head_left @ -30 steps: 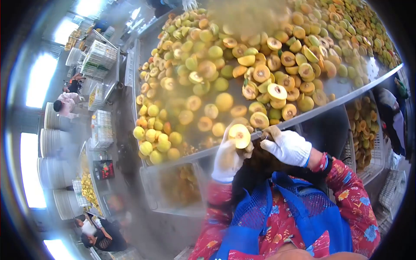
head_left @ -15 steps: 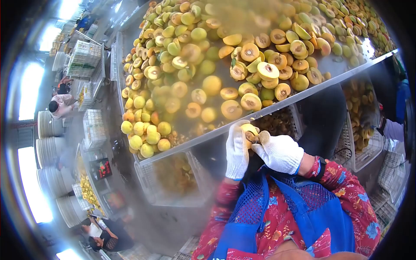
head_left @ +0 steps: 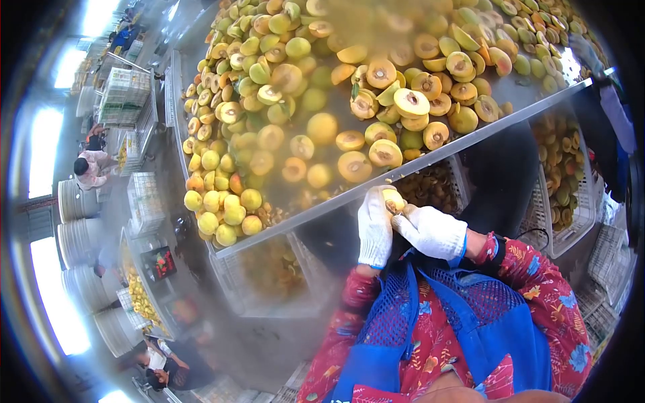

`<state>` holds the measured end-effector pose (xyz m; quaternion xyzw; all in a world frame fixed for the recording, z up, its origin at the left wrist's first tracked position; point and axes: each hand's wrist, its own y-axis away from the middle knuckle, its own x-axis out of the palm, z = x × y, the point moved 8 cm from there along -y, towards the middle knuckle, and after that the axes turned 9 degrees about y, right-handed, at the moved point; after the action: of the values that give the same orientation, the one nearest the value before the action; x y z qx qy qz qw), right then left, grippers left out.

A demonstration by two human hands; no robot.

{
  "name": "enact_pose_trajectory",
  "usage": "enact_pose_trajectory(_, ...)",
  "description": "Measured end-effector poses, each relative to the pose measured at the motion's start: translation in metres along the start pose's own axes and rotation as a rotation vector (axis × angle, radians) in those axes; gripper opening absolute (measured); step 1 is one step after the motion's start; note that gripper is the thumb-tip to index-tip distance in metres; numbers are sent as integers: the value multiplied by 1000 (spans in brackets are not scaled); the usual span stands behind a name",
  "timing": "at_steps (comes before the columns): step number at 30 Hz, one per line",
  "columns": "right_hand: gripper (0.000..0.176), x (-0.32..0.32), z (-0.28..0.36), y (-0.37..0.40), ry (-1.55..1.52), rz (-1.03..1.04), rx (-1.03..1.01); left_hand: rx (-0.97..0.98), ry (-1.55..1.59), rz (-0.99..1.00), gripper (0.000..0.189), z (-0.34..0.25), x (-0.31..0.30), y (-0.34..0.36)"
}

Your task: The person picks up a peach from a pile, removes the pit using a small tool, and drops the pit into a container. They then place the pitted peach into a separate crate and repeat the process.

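Note:
A yellow peach (head_left: 392, 200), seemingly cut, is held just below the table's near edge. Wrapped round its far left side is my left hand (head_left: 375, 225), in a white knit glove. My right hand (head_left: 433, 232), gloved alike, has its fingers closed and pressed against the near right side of the fruit. Anything inside those right fingers is hidden. Beyond the edge, many halved peaches (head_left: 412, 103) lie on the metal table (head_left: 463, 142), some with stones or hollows showing. Whole-looking yellow peaches (head_left: 234, 213) are heaped at its left corner.
Under the table stand a crate of stones and scraps (head_left: 430, 188), a blurred white crate (head_left: 269, 295), and a crate of fruit halves (head_left: 561, 174) at right. A co-worker's sleeve (head_left: 615, 114) reaches over the table's right end. Stacked baskets (head_left: 124, 94) and other people are at left.
The peach has turned in my hands, and its dark hollow no longer shows. At right, the co-worker's arm has moved up from the crate to the table. The view has shifted slightly.

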<state>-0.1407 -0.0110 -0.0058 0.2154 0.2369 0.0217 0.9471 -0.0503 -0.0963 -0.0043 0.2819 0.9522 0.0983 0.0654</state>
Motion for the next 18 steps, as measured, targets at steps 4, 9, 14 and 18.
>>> enact_pose_trajectory(4, 46, 21, -2, 11, -891, 407, 278, 46, 133, -4, 43, 0, 7, 6)
enact_pose_trajectory(9, 51, 38, 17, 20, -1866, 885, 201, -177, 725, -91, 53, 24, 9, 4)
enact_pose_trajectory(14, 43, 19, 7, 20, -1550, 757, 146, -183, 82, -347, 43, 3, -74, 38)
enact_pose_trajectory(18, 39, 22, -36, 14, -669, 460, 238, -231, -1361, -644, 47, -35, -177, 69)
